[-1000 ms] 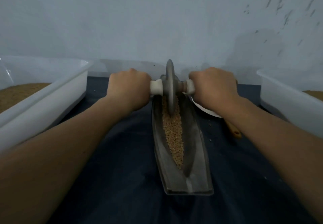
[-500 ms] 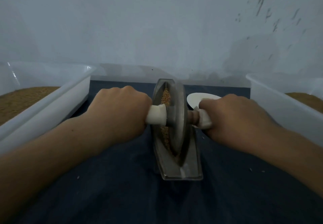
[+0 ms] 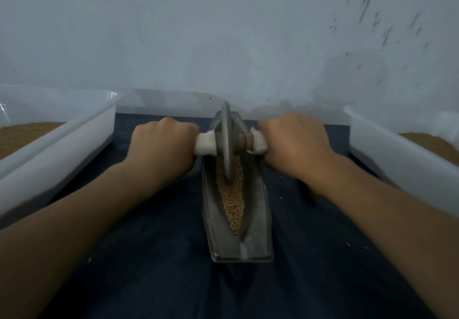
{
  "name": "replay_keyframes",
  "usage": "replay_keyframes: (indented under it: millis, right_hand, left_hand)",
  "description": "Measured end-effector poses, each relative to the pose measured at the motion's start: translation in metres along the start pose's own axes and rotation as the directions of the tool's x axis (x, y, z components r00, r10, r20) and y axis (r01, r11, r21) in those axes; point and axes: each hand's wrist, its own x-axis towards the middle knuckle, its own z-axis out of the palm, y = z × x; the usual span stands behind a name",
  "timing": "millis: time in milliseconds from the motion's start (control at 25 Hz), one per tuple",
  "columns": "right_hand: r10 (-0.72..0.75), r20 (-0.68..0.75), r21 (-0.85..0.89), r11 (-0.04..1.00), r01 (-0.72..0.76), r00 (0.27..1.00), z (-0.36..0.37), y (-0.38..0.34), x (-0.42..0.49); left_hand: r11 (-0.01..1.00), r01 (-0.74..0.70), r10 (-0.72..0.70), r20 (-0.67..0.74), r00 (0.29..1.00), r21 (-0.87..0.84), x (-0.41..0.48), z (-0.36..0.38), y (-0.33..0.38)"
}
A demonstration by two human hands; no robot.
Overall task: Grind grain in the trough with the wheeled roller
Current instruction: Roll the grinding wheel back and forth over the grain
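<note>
A long grey metal trough lies lengthwise in front of me on a dark blue cloth. Tan grain fills its groove. The wheeled roller, a grey metal disc on an axle with white-wrapped handles, stands upright in the far part of the trough, its rim down in the grain. My left hand grips the left handle. My right hand grips the right handle. Both fists hide most of the handles.
A white plastic bin with brown grain stands at the left, another white bin with grain at the right. A pale wall rises just behind the trough. An orange-brown object pokes out under my right forearm. Loose grains dot the cloth.
The roller went from the far end to the near end of the trough half a second ago, and is now back at the far end, with both hands still on its handles.
</note>
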Motion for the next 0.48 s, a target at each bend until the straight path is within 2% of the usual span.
replay_keyframes:
  millis: [200,280,360,400,480]
  right_hand:
    - [0.025,0.044,0.124,0.992,-0.031,0.999,-0.040,0.005,-0.078]
    - [0.021,0.019,0.154,0.988,-0.023,1.000,-0.043,0.009,-0.082]
    - [0.015,-0.040,0.092,0.996,-0.011,0.999,-0.032,0.008,-0.064]
    - [0.024,-0.024,0.032,0.999,-0.023,0.999,-0.018,0.007,-0.051]
    - [0.083,0.033,0.042,0.996,-0.084,0.996,0.013,0.007,-0.019]
  left_hand:
    - [0.965,-0.202,0.206,-0.006,0.979,0.166,-0.042,-0.061,0.002]
    - [0.969,-0.205,0.199,0.053,0.979,0.141,-0.041,-0.059,0.000]
    - [0.981,-0.156,0.146,0.093,0.985,0.113,-0.026,-0.041,-0.001]
    - [0.986,-0.129,0.119,0.089,0.989,0.108,-0.014,-0.030,0.000]
    - [0.991,-0.077,0.072,0.049,0.996,0.113,0.014,-0.010,0.003]
